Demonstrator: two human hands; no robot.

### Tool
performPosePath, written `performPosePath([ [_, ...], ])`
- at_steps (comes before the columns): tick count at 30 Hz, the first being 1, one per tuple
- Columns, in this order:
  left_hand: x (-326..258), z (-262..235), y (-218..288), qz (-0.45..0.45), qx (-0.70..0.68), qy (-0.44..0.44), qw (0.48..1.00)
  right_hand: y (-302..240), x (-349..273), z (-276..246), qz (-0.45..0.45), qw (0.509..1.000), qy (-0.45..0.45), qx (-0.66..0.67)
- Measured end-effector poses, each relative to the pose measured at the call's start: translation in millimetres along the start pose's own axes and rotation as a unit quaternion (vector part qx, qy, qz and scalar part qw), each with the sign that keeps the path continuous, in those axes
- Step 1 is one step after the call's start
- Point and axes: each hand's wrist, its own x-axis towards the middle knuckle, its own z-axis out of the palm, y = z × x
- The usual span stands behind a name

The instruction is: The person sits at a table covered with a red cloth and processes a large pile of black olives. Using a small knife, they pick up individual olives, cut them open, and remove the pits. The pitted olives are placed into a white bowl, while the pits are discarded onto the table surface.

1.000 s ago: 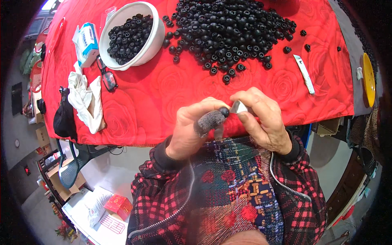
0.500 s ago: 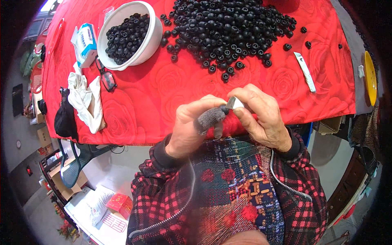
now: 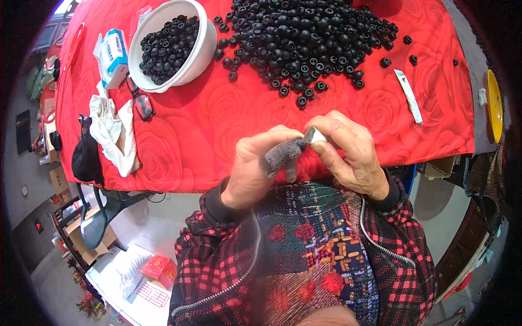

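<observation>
Both hands meet just over the near edge of the bench (image 3: pixel 337 117), in front of the person's chest. The left hand (image 3: pixel 255 168) has its fingers closed around a small grey fuzzy piece (image 3: pixel 281 156), thumb and forefinger pinching its upper end. The right hand (image 3: pixel 350 152) has its fingers closed on a small pale blade (image 3: pixel 314 135), whose tip touches the top of the grey piece. Grey piece and blade sit between the two hands, right at the red cloth's near edge, which falls away below them.

Ahead of the hands, a broad strip of bare red cloth lies between them and the heap of black rings (image 3: pixel 304 38) at the far middle of the bench. The nearest loose rings of the heap are well apart from the knuckles. A white bowl (image 3: pixel 202 38), part-filled with the same rings, stands at the far left, its rim just beside the heap's left fringe.

Along the left edge lie a small blue and white box (image 3: pixel 113 51), glasses (image 3: pixel 142 103) and a crumpled white cloth (image 3: pixel 111 133) that hangs over the corner. Near the right edge lies a slim white strip (image 3: pixel 409 95), with a few stray rings beyond it. A yellow dish (image 3: pixel 493 106) sits past the cloth's right edge.
</observation>
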Motion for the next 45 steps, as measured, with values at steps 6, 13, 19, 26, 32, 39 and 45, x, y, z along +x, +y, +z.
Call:
performPosePath([
  [6,1.3,-1.2,-0.2,-0.007,-0.002,0.009,1.000,1.9,2.5,-0.4,0.005,1.000,-0.011,-0.002],
  [13,2.2,-4.2,-0.4,-0.021,-0.010,0.017,1.000,8.0,2.7,2.2,0.000,1.000,-0.009,0.002],
  [19,2.9,-7.9,0.0,-0.026,0.032,0.017,0.999,12.4,4.4,4.0,-0.008,1.000,-0.006,0.016],
  [26,5.4,-8.5,1.9,-0.041,0.040,0.023,0.998,17.8,3.7,4.4,-0.001,0.999,-0.020,0.035],
  [32,7.5,-7.9,2.0,-0.052,0.037,0.025,0.998,19.3,4.3,3.6,0.003,0.999,-0.025,0.032],
  [39,14.1,-13.8,-7.2,-0.064,-0.114,0.068,0.989,18.7,-6.6,9.0,-0.063,0.988,-0.119,0.070],
  [45,10.8,-3.4,3.9,-0.138,-0.065,0.118,0.981,6.9,8.5,-4.2,-0.074,0.997,-0.018,0.007],
])
